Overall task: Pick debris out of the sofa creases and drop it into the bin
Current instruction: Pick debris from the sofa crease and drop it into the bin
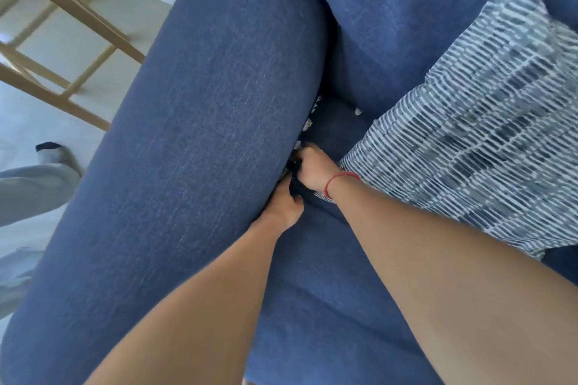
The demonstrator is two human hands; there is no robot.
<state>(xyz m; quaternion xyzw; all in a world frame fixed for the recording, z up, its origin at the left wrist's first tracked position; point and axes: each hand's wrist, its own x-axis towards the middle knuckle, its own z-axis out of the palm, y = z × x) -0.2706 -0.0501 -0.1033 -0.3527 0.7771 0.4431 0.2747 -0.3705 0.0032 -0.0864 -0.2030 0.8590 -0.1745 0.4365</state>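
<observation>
Blue sofa (203, 134), crease between arm and seat. Our right hand (312, 170) and left hand (281, 206) dig in, fingers buried; grip state unclear. White debris (308, 123) lies just beyond the right hand, strung along the crease.

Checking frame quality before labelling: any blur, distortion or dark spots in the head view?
Head view: wide-angle bends the blue fabric sofa armrest; wooden chair frame is motion-smeared; the crease around both hands is in deep shadow, hiding the fingers.
</observation>
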